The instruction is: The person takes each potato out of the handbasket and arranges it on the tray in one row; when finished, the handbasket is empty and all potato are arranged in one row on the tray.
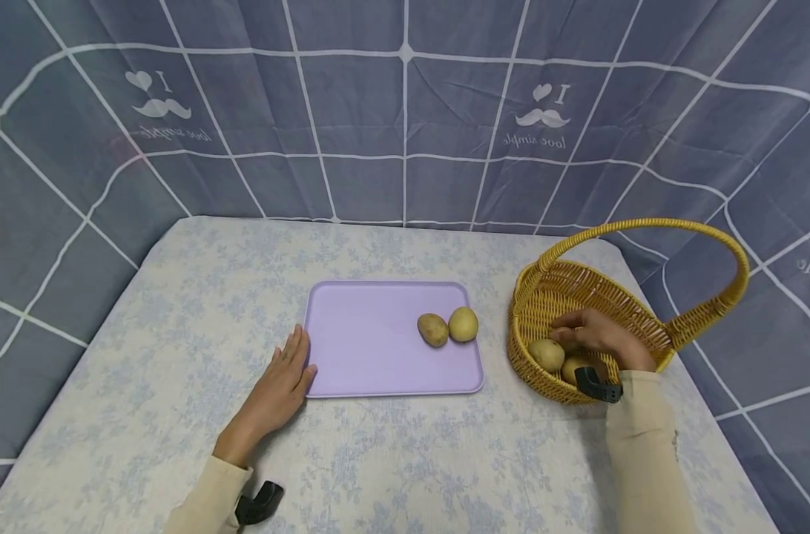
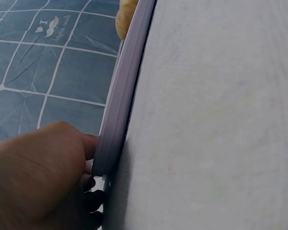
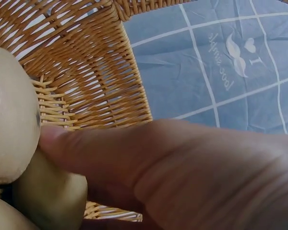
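A lilac tray lies on the table. At its right side sit a brownish potato and a rounder, yellower potato, close together. My left hand rests with fairly straight fingers along the tray's left edge; in the left wrist view the thumb touches the tray rim. My right hand reaches inside a yellow wicker basket. In the right wrist view its thumb lies against a potato, which it grips, the other fingers mostly hidden. Beside it lies a pale potato.
The basket's tall arched handle rises over its right side, behind my right wrist. A pale blue floral cloth covers the table. Grey-blue gridded curtains hang at the back and both sides.
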Motion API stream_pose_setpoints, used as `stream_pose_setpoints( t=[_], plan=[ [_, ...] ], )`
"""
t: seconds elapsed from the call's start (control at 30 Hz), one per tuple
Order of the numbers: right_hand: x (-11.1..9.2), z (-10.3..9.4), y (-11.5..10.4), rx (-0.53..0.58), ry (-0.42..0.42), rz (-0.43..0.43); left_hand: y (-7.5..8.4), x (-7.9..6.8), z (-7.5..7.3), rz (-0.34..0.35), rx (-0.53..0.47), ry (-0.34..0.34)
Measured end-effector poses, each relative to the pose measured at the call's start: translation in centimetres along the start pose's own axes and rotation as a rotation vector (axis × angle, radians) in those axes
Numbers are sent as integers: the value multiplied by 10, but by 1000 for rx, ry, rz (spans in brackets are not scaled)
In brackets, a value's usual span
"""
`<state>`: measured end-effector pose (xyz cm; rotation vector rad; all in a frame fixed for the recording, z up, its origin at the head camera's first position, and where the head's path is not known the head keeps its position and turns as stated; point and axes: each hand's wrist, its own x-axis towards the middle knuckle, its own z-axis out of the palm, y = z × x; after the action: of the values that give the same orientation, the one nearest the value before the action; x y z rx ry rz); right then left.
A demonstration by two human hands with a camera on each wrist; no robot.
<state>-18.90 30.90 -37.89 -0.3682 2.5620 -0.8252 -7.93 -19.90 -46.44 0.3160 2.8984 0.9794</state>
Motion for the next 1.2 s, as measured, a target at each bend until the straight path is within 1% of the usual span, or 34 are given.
stream_pose_setpoints(
  t=[0.07, 0.13, 0.2, 0.27, 0.4, 0.47, 0.57, 0.67, 0.77, 0.87, 0.93, 1.0, 1.1, 1.13, 1.2],
  plan=[
    [-1, -1, -3, -37, 27, 11, 0, 0, 0, 0, -1, 0],
    [-2, -4, -6, -78, 81, 14, -1, 0, -1, 2, 0, -1],
    [-4, -8, -11, -103, 165, 19, -1, 0, -1, 3, 1, 0],
    [-10, -14, -19, -110, 266, 11, -2, 1, -1, 6, 3, 0],
    [-32, -26, -42, -29, 461, -21, -3, 2, -1, 10, 7, -5],
    [-44, -30, -51, 41, 543, -70, -3, 2, -1, 12, 10, -6],
    [-59, -32, -65, 153, 618, -165, -4, 2, -1, 18, 16, -8],
    [-70, -32, -81, 262, 611, -286, -4, 2, -1, 23, 18, -8],
    [-73, -28, -97, 385, 546, -424, -3, 1, -2, 25, 12, -9],
    [-66, -19, -112, 484, 484, -561, -2, 1, -2, 25, 9, -7],
    [-54, -9, -123, 518, 470, -616, -2, 1, -1, 25, 13, -9],
    [-38, 3, -133, 495, 490, -632, -2, 1, -1, 25, 17, -7],
    [-9, 28, -146, 398, 518, -627, -2, 0, 0, 25, 19, -5],
    [2, 38, -149, 350, 519, -619, -2, 0, 0, 25, 19, -3],
    [20, 56, -153, 270, 487, -616, -2, 0, 0, 26, 19, -2]
  ],
)
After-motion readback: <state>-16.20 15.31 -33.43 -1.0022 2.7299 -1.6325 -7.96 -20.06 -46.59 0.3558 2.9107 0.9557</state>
